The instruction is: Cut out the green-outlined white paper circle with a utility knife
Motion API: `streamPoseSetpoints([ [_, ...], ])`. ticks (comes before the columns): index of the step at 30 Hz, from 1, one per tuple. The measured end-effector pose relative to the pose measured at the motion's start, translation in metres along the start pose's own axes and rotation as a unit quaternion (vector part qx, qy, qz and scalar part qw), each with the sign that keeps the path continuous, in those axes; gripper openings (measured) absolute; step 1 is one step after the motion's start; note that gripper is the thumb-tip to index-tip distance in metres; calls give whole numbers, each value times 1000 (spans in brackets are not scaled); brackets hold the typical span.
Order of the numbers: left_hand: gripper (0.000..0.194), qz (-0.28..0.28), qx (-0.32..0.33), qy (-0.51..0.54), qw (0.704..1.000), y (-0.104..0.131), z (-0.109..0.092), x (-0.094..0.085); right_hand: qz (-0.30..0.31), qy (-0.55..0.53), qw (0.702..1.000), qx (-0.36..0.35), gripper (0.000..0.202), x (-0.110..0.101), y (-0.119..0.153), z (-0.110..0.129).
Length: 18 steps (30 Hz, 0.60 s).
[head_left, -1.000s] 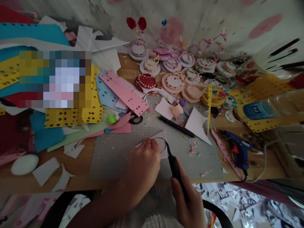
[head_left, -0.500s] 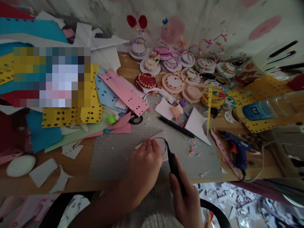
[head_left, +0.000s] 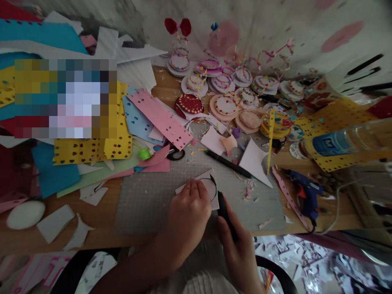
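Left hand (head_left: 192,210): fingers bunched on white card (head_left: 208,187), grip cannot tell | right hand (head_left: 240,253): closed round black cutter (head_left: 226,212), tip at its 11 o'clock | card: on grey mat (head_left: 143,208), left hand's 1 o'clock | step: seemingly cutting green curve (head_left: 214,197) | next: probably steady pressure, card turned

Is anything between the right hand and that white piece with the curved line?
Only the black tool in the right hand, its end at the white piece. Nothing else visible blocks it; the left hand rests on the piece's left part.
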<state>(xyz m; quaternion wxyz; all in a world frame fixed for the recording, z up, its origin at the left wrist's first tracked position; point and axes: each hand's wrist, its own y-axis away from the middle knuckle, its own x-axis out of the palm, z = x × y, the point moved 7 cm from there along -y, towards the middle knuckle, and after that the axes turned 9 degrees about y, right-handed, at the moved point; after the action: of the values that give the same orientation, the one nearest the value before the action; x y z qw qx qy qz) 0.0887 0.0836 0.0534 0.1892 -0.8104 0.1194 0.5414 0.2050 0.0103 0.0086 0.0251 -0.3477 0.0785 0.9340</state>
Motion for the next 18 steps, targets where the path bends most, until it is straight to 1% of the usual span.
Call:
streamPoseSetpoints([
  [5, 35, -1, -11, 10, 1000, -1, 1, -1, 10, -18, 1000, 14, 49, 2, -4, -5],
  [9, 34, 8, -22, 12, 1000, 0, 2, 1, 33, -26, 999, 19, 48, -5, -3, -5],
  [11, 35, 24, -27, 11, 999, 0, 2, 4, 45, -17, 999, 22, 47, -11, 0, -4],
  [14, 37, 66, -31, 20, 997, 1, 2, 8, 55, 8, 998, 16, 47, -18, 2, -2],
  [18, 38, 112, -37, 27, 993, 1, 1, 9, 65, 29, 997, 13, 49, -20, 6, 2],
])
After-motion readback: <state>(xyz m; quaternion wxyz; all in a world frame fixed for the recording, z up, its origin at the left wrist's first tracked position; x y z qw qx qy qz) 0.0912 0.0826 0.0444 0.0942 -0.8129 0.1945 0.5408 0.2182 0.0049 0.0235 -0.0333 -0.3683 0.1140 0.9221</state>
